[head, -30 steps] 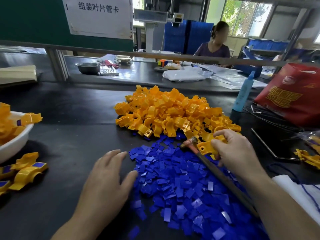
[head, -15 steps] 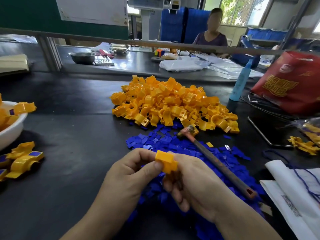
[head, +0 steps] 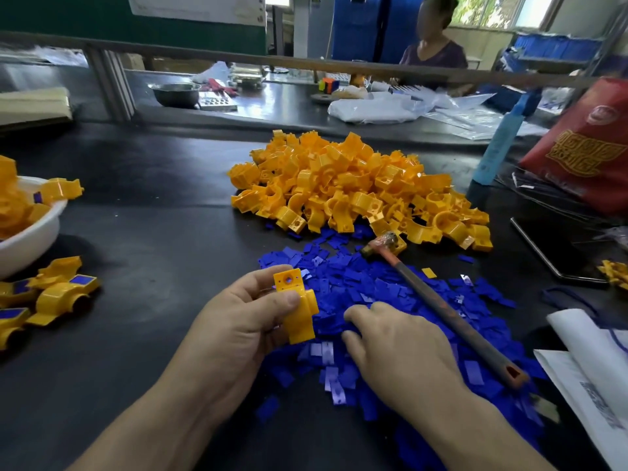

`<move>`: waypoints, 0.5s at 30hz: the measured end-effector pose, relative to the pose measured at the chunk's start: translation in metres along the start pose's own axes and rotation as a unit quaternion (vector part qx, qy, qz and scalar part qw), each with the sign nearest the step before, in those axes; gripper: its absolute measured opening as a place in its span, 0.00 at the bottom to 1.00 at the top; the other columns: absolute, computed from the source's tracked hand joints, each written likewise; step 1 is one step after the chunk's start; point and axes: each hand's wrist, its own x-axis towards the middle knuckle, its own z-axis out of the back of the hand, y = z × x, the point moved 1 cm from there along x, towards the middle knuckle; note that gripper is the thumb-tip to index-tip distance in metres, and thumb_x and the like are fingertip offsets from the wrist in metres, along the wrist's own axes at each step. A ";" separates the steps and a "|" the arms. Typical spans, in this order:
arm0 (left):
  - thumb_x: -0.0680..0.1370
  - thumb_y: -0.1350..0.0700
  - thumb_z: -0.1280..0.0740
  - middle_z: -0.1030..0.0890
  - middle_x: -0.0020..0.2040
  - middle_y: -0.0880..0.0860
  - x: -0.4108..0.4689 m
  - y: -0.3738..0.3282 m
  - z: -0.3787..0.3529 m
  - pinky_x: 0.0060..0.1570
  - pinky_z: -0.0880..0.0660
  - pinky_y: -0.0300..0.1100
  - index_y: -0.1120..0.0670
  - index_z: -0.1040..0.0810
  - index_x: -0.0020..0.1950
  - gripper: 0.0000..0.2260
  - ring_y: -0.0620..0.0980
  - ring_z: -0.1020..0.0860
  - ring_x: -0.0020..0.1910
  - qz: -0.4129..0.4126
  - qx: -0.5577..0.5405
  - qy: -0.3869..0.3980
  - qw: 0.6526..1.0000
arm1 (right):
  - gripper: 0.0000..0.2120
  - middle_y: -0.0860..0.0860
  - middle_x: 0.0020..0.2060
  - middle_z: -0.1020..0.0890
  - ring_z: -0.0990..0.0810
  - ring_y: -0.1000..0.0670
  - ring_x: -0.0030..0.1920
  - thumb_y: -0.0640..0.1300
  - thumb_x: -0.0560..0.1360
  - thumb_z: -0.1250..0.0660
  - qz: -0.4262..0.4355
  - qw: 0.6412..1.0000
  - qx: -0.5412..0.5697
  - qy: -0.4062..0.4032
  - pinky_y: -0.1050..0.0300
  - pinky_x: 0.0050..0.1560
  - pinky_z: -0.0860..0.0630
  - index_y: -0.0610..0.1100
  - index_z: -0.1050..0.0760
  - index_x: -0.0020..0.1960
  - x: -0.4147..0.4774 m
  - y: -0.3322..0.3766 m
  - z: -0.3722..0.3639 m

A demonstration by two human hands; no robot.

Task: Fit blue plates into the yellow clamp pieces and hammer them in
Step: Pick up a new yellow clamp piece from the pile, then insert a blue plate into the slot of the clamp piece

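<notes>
My left hand [head: 244, 321] grips one yellow clamp piece [head: 296, 305] upright between thumb and fingers, just left of the heap of blue plates [head: 390, 287]. My right hand [head: 397, 348] lies palm down on that heap. Its thumb and forefinger are apart, with their tips touching the plates. A hammer [head: 441, 311] lies slantwise across the blue heap, its head by the big pile of yellow clamp pieces [head: 339, 185] behind.
A white bowl [head: 30, 232] of yellow parts sits at the left edge, with fitted yellow-and-blue pieces [head: 57, 294] in front of it. At the right are a red bag [head: 588, 147], a blue bottle [head: 499, 144] and white sheets [head: 594, 368]. A person sits across the bench.
My right hand took a yellow clamp piece from the pile and passed it to my left hand. It has since let go and dropped onto the blue plates.
</notes>
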 end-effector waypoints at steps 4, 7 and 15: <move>0.65 0.58 0.26 0.14 0.46 0.58 -0.002 0.002 -0.002 0.32 0.19 0.44 0.56 0.21 0.58 0.22 0.53 0.15 0.39 0.013 0.040 0.004 0.999 | 0.13 0.55 0.45 0.22 0.22 0.52 0.43 0.59 0.80 0.49 0.000 0.998 0.030 -0.051 0.55 0.40 0.25 0.55 0.29 0.52 0.002 -0.009 -0.005; 0.65 0.57 0.26 0.13 0.46 0.59 -0.002 0.003 -0.004 0.31 0.20 0.42 0.57 0.21 0.58 0.22 0.53 0.14 0.39 0.016 0.056 0.008 0.998 | 0.14 0.56 0.45 0.21 0.21 0.55 0.44 0.59 0.79 0.50 -0.005 0.995 0.055 -0.089 0.57 0.41 0.24 0.56 0.28 0.52 0.003 -0.014 -0.004; 0.62 0.50 0.24 0.13 0.45 0.53 -0.006 0.007 -0.006 0.35 0.20 0.40 0.51 0.21 0.58 0.25 0.50 0.14 0.41 -0.013 0.128 0.016 0.992 | 0.09 0.54 0.30 0.21 0.22 0.57 0.30 0.57 0.73 0.33 -0.038 0.927 0.363 -0.088 0.64 0.30 0.25 0.53 0.23 0.39 -0.001 -0.012 0.013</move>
